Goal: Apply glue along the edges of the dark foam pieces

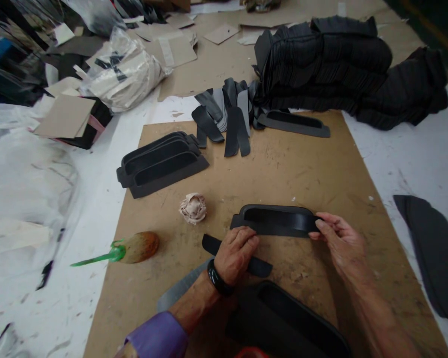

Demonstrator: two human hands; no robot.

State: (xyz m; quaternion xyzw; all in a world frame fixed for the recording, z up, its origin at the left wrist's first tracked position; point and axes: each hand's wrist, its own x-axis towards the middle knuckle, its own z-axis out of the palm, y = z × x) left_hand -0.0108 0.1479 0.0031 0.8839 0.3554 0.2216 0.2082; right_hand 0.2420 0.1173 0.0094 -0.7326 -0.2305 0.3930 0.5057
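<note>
A dark panel with a raised rim [274, 209] lies on the brown board. A smooth black strip [276, 220] runs along its recess. My right hand [341, 241] pinches the right end of the strip between thumb and fingers. My left hand [236, 254] has its fingers curled together at the panel's near left edge; their tips are partly hidden. Under the left hand lies a loose black strip [260, 267], and a grey strip [182, 284] shows beside the left forearm. Closest to me is another dark rimmed panel [254, 318].
Stacked rimmed panels [168, 179] lie left of a pile of loose strips [237, 124]. A crumpled beige wad [193, 208] and a brown bottle with a green nozzle [140, 247] sit on the left. Large black stacks [321, 64] stand behind; dark flat pieces [433, 253] lie right.
</note>
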